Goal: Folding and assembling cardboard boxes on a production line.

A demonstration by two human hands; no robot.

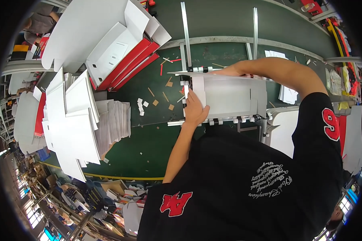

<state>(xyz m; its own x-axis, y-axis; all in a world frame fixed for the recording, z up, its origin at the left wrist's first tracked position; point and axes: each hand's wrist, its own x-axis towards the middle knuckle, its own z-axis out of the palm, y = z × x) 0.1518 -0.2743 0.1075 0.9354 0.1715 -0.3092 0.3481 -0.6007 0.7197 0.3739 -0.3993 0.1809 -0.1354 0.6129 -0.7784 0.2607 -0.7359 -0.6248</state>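
Note:
A white cardboard box [229,98], open at the top, lies in a metal frame [221,120] with black and white fittings along its sides. At the box's left end, my left hand [195,110] lies against the end flap [199,90], fingers stretched out and thumb apart. My right arm reaches across to the far side, where my right hand [231,70] is at the raised far panel [195,74]. That panel hides most of its fingers, so its grip does not show.
Left of the frame lie stacked flat white cardboard sheets [70,128] and red-sided white boxes [120,60]. Cardboard scraps [165,96] litter the green table [144,132]. Upright metal bars [186,36] stand beyond the frame. White papers [287,94] lie to the right. Another person [42,22] is at far left.

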